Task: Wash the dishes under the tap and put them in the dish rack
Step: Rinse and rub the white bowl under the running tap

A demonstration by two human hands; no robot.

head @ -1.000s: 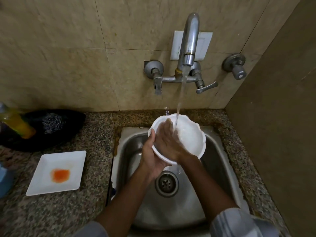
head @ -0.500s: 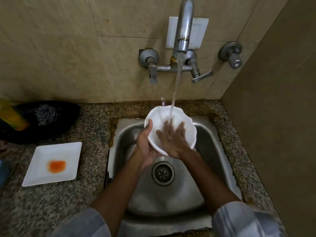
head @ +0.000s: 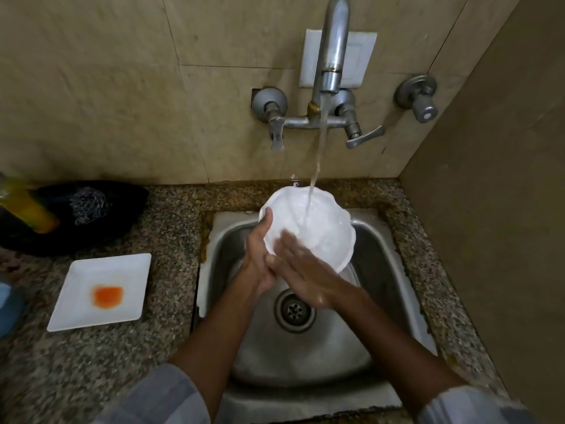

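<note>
A white bowl with a scalloped rim is tilted over the steel sink, under running water from the wall tap. My left hand grips the bowl's left rim, thumb on the edge. My right hand lies flat, fingers spread, against the bowl's lower inside; it is blurred. A white square plate with an orange smear rests on the counter to the left. No dish rack is in view.
A black bowl holding a steel scrubber sits at the back left, with a yellow bottle beside it. A blue object shows at the left edge. Tap levers jut from the wall; a brown wall stands at right.
My right hand has slid from the bowl's middle down to its lower edge. The bowl has tilted more open towards the stream. The view has shifted slightly.
</note>
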